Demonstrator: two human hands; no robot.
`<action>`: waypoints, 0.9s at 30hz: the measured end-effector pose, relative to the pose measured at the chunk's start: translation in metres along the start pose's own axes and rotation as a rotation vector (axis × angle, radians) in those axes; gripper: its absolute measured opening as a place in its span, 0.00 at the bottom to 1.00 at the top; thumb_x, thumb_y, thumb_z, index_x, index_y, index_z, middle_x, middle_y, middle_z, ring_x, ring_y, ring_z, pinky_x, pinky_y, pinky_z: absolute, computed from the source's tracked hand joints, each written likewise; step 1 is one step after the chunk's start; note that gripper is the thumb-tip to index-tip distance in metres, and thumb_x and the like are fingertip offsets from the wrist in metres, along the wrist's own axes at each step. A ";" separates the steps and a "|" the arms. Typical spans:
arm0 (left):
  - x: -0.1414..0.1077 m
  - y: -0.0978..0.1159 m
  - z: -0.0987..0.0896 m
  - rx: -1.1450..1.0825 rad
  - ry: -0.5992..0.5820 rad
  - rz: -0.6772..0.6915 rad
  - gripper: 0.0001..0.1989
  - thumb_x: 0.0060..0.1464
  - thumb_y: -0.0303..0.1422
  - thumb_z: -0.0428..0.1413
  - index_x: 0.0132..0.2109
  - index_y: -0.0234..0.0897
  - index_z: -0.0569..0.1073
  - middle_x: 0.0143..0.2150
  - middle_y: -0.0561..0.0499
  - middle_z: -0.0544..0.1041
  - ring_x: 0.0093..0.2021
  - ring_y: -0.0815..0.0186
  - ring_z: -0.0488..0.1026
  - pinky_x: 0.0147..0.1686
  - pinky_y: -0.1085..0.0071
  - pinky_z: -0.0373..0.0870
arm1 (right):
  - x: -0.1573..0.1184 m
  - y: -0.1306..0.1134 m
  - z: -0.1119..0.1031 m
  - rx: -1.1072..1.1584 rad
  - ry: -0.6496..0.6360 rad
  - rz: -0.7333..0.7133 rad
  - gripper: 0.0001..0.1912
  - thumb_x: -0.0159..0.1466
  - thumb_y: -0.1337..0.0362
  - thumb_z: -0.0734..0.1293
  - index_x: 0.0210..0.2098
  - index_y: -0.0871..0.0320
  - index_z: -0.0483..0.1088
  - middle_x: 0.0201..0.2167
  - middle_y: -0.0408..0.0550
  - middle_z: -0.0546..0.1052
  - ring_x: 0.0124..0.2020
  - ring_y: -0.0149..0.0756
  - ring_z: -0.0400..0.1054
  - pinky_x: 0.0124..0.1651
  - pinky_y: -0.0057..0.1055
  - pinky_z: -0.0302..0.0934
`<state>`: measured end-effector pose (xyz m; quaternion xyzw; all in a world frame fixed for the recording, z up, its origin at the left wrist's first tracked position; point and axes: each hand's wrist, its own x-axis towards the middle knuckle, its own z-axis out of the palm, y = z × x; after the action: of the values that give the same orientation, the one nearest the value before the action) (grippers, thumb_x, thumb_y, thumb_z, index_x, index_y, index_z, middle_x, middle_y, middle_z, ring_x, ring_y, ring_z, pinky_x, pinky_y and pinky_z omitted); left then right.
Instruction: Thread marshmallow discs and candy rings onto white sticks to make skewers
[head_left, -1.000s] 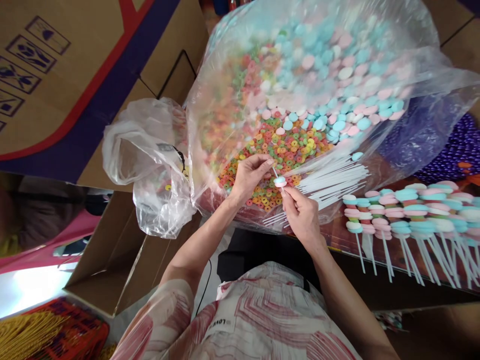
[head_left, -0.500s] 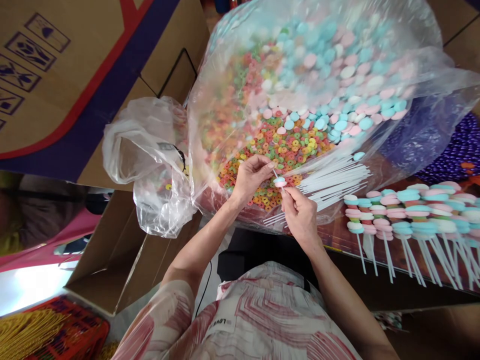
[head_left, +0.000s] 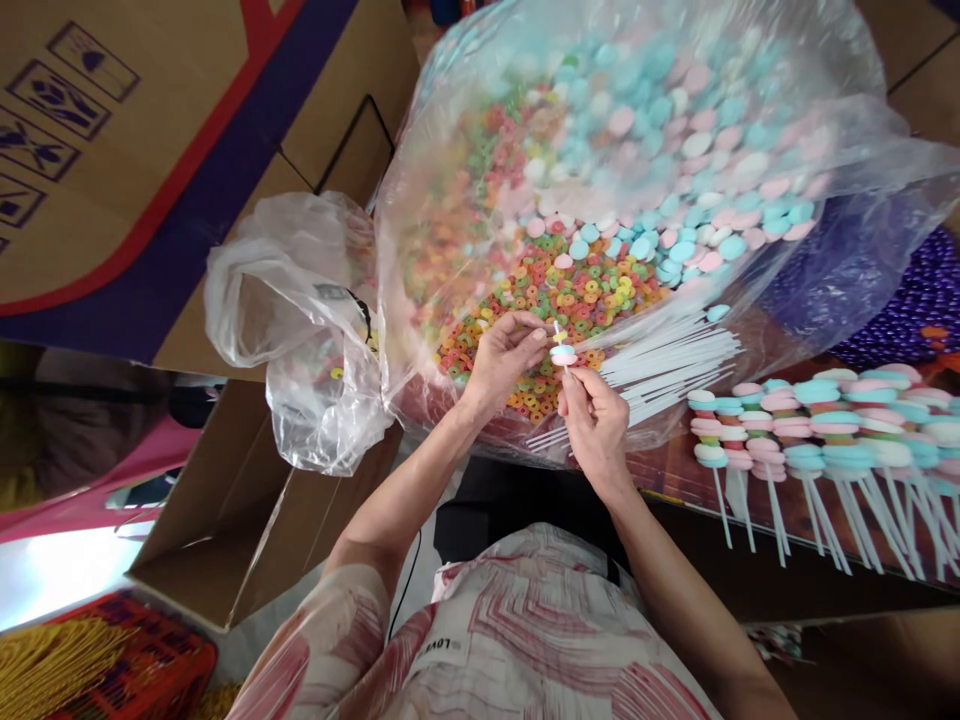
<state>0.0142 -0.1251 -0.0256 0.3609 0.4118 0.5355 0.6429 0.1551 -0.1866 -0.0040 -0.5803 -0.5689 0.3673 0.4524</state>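
My right hand (head_left: 598,418) pinches a thin white stick that stands upright, with blue and pink discs (head_left: 562,355) on it and a small yellow ring (head_left: 560,338) above them. Close to the stick's top, my left hand (head_left: 508,360) has its thumb and forefinger together; whatever is between them is too small to make out. Beneath both hands lie many small coloured rings (head_left: 577,300) in an open clear plastic bag (head_left: 390,300). Loose white sticks (head_left: 675,360) lie to the right of my right hand.
Blue, pink and white discs (head_left: 697,250) fill the bag's upper right. Finished-looking skewers (head_left: 840,430) lie along the table's right edge. Purple beads (head_left: 907,300) are at the far right. Cardboard boxes (head_left: 217,510) and a knotted plastic bag (head_left: 322,400) stand left.
A yellow ring now shows on the stick above the discs. My left fingers have shifted slightly left from the stick's tip, and my right hand has moved a little up and left.
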 end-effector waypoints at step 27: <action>-0.017 0.004 0.004 0.024 -0.105 0.016 0.29 0.52 0.46 0.70 0.53 0.43 0.66 0.48 0.46 0.84 0.49 0.58 0.84 0.46 0.65 0.79 | 0.000 0.007 0.004 -0.044 -0.053 -0.055 0.17 0.71 0.56 0.61 0.26 0.53 0.66 0.17 0.39 0.68 0.20 0.30 0.61 0.28 0.28 0.57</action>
<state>0.0151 -0.1414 -0.0179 0.3994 0.3808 0.5161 0.6551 0.1538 -0.1860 -0.0119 -0.5643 -0.6043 0.3576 0.4342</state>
